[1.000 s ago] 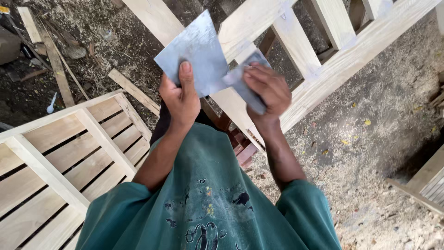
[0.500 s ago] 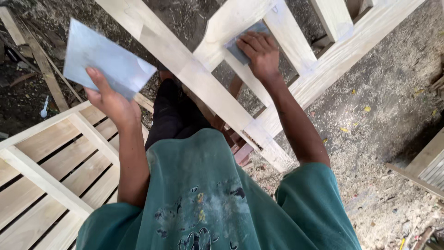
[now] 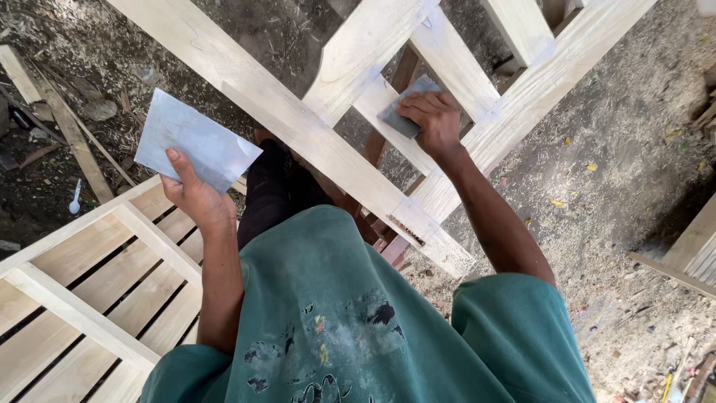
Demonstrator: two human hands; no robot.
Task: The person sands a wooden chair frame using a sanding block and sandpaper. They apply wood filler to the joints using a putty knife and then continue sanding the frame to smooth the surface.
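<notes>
My left hand [image 3: 192,195] holds a large grey sheet of sandpaper [image 3: 195,145] up at the left, thumb pressed on its lower edge. My right hand [image 3: 431,119] presses a small folded piece of grey sandpaper [image 3: 400,113] flat against a slat of the pale unfinished wooden frame [image 3: 298,127]. The frame runs diagonally across the upper middle, above my dark-trousered knee [image 3: 277,195]. My green shirt fills the bottom of the view.
A slatted wooden panel [image 3: 89,298] lies at the lower left. Scrap sticks and shavings [image 3: 60,119] litter the dirt at the upper left. Sawdust-covered ground [image 3: 626,186] spreads to the right, with another wooden piece [image 3: 690,250] at the right edge.
Both hands were together holding the sheet. They have parted: my left hand carried the large sheet out to the left, and my right hand took the small piece onto the frame slat.
</notes>
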